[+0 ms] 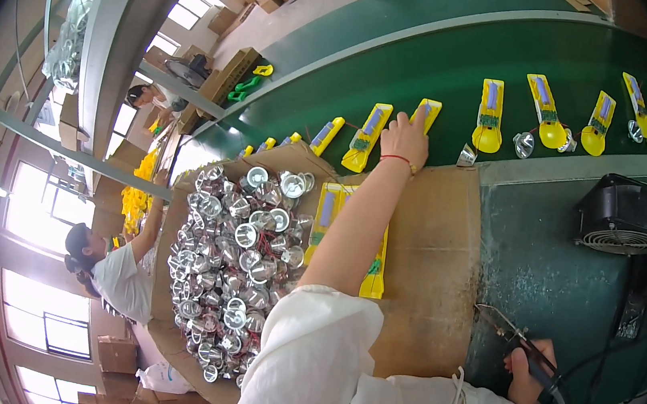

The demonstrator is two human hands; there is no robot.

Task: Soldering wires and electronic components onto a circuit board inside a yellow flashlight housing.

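Note:
My left hand (pixel 405 141) is stretched out to the green conveyor belt (pixel 448 72), its fingers closed on the top end of a yellow flashlight housing (pixel 431 112). Part of that housing is hidden behind the hand. Just left of it lies another yellow housing (pixel 367 137) with a purple battery and a green circuit board. At the lower right, my right hand (pixel 529 373) grips a soldering iron (pixel 539 363) by its dark handle, the thin tip pointing up and left. More yellow housings (pixel 352 205) lie beside my left forearm, partly covered by it.
A large carton (pixel 162 279) of silvery reflector cups (pixel 247 233) stands left of my arm. Brown cardboard (pixel 432 272) covers the bench before me. A black fan (pixel 625 215) stands at right. Several housings (pixel 490 117) line the belt. Another person (pixel 117 273) works at far left.

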